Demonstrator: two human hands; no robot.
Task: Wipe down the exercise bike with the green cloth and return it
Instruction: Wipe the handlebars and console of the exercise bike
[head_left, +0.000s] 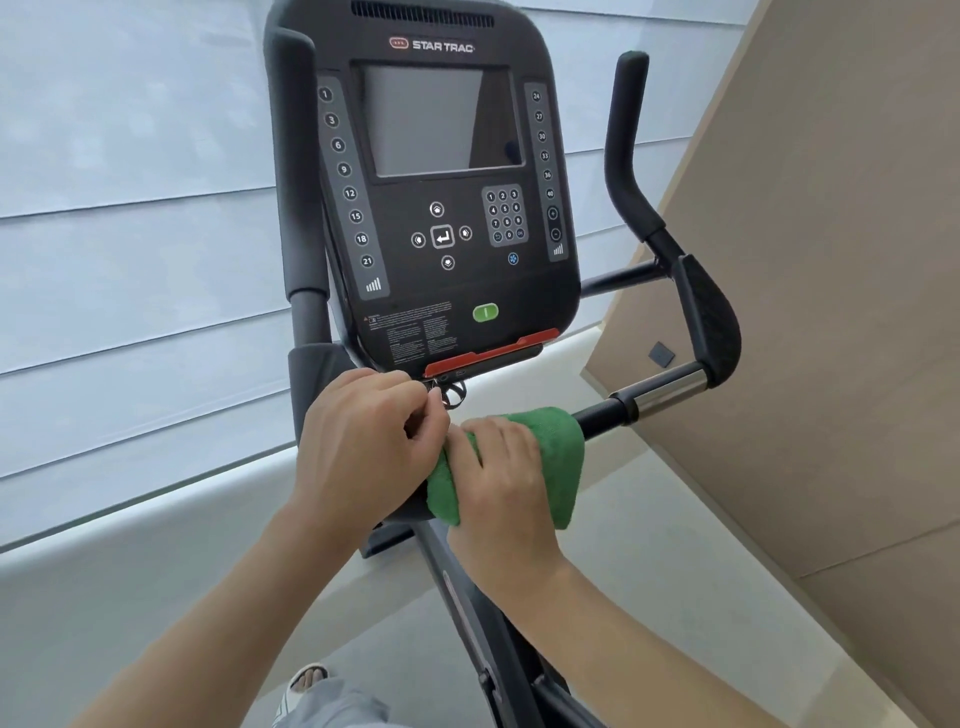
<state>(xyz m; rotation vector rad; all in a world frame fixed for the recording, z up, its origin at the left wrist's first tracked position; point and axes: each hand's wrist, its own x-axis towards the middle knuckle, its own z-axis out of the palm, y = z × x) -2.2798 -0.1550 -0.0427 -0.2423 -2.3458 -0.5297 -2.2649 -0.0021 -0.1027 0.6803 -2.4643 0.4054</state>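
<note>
The exercise bike's black console (431, 208) fills the upper middle, with a dark screen and button rows. A green cloth (558, 457) is wrapped over the right handlebar (654, 397), just below the console. My right hand (501, 483) grips the cloth around the bar. My left hand (363, 441) is beside it, its curled fingers on the cloth's left edge near a small metal fitting under the console. The left handlebar upright (296, 171) rises at the left.
The right handlebar curves up into a black padded grip (711, 317) and an upright horn (623, 135). A beige wall (831, 312) is close on the right, window blinds (130, 234) on the left. The bike frame (467, 597) runs down toward my foot.
</note>
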